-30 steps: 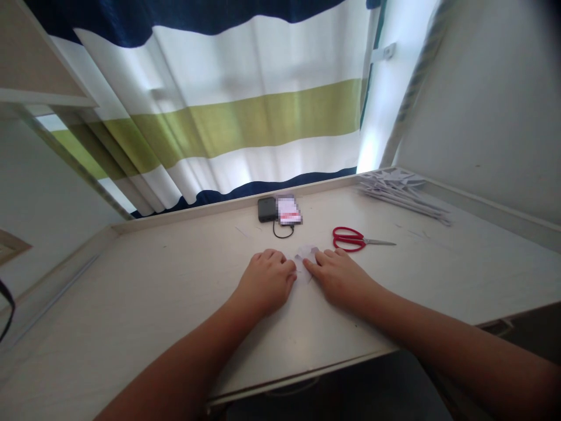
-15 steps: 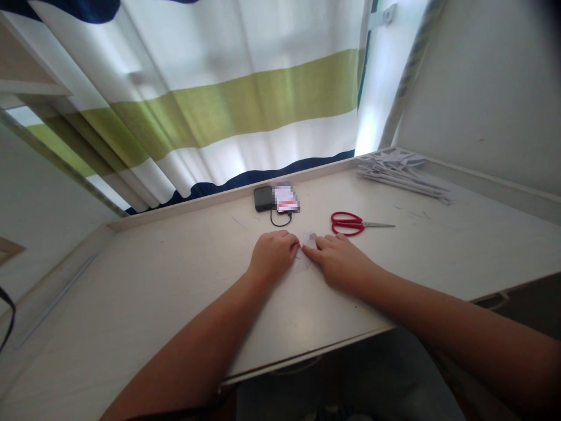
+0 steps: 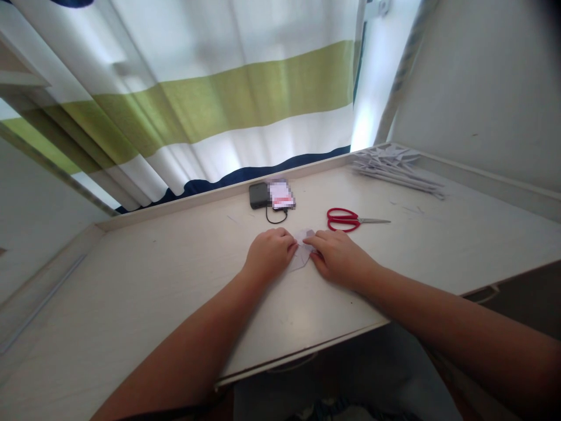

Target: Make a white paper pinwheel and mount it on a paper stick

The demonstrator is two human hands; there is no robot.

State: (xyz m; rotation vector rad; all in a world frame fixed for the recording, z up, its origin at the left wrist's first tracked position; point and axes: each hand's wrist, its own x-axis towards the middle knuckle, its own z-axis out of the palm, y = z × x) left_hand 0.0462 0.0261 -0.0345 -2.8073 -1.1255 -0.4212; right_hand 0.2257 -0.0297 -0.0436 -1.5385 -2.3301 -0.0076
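A small folded piece of white paper lies flat on the white desk between both hands. My left hand is closed, its fingertips pinching the paper's left side. From the right, my right hand has its thumb and index finger on the paper, fingers curled round its edge. Parts of the sheet are covered by the fingers. Just beyond my right hand rest scissors with red handles, blades pointing right.
At the back right is a pile of folded paper strips. A black power bank joins by a short cable to a blurred phone-like device. Paper scraps lie near the scissors. A striped curtain hangs behind the desk.
My right thumb and index finger have spread apart on the paper, and more of the sheet shows. My left hand keeps its hold. The whole view has shifted slightly.
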